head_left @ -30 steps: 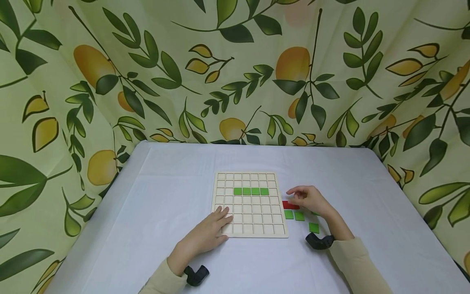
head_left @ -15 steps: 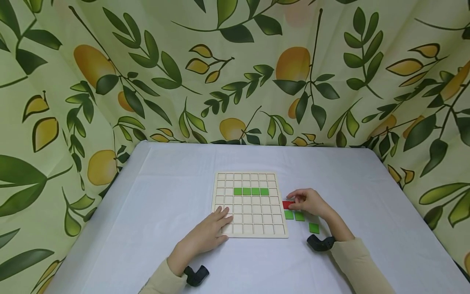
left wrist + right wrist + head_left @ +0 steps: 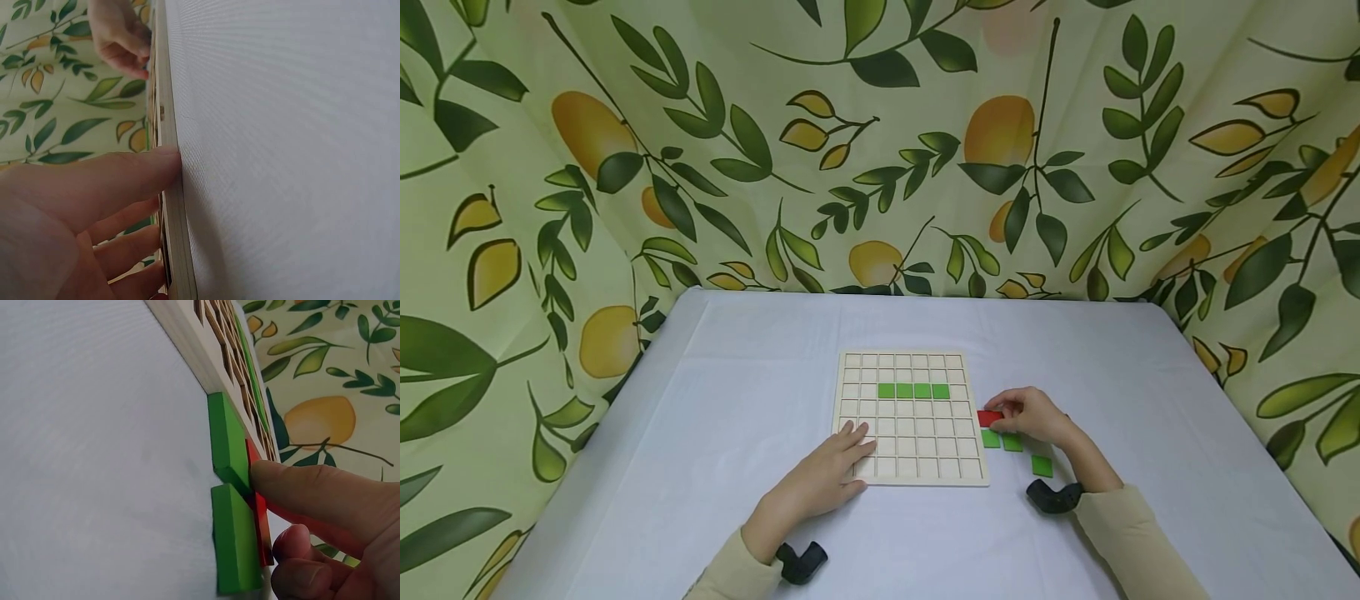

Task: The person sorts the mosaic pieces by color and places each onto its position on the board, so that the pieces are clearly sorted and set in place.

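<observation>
My left hand (image 3: 820,477) lies over the near left corner of a pale wooden grid board (image 3: 925,482), its fingers extended. In the left wrist view the thumb (image 3: 150,167) presses against the board's side edge. Beyond the board's right side, my right hand (image 3: 1033,415) pinches a flat red tile (image 3: 987,418) with thumb and index finger; part of the red is covered by the hand. Close up, the right thumb (image 3: 281,478) touches the red tile's (image 3: 261,528) near edge. Two green tiles (image 3: 236,540) lie just in front of it.
Several green tiles (image 3: 913,391) form a row inside the board's grid. Another green tile (image 3: 1041,466) lies apart on the white tablecloth (image 3: 760,358), near the black right wrist device (image 3: 1054,497). A leaf-and-fruit patterned curtain (image 3: 880,192) hangs behind the table.
My right hand has come down onto the red tile, thumb and index finger closing on it. The left hand and the board stay where they were.
</observation>
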Tool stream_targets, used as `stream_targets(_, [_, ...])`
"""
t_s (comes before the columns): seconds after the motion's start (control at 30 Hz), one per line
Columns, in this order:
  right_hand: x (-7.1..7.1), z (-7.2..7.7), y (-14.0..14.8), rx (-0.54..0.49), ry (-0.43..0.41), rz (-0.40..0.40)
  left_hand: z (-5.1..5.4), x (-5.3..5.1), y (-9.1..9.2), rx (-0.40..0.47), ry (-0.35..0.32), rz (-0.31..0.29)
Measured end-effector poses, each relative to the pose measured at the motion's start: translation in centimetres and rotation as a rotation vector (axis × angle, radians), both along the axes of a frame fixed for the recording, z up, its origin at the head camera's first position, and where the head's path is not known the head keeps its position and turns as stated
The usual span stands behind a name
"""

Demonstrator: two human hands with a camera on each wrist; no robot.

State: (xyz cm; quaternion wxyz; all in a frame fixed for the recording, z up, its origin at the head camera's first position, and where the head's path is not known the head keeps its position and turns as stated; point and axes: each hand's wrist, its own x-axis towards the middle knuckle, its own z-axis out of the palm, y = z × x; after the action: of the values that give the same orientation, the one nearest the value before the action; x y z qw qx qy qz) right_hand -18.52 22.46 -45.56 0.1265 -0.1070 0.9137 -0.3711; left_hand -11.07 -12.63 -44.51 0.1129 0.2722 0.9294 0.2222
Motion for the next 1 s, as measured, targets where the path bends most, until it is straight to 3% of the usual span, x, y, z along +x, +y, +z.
stream_targets(0.27, [-0.6,-0.1,-0.1,0.044,0.027,0.006,0.1,0.1,0.1,0.001,0.002,0.001])
stream_targets(0.67, [-2.4,-0.1,-0.1,0.073,-0.005,-0.062,0.2,0.1,0.1,-0.011,0.007,-0.002])
stream_targets(1.0, [-3.6,0.0,0.0,0.057,-0.081,-0.133,0.1,0.0,0.0,-0.01,-0.006,0.0])
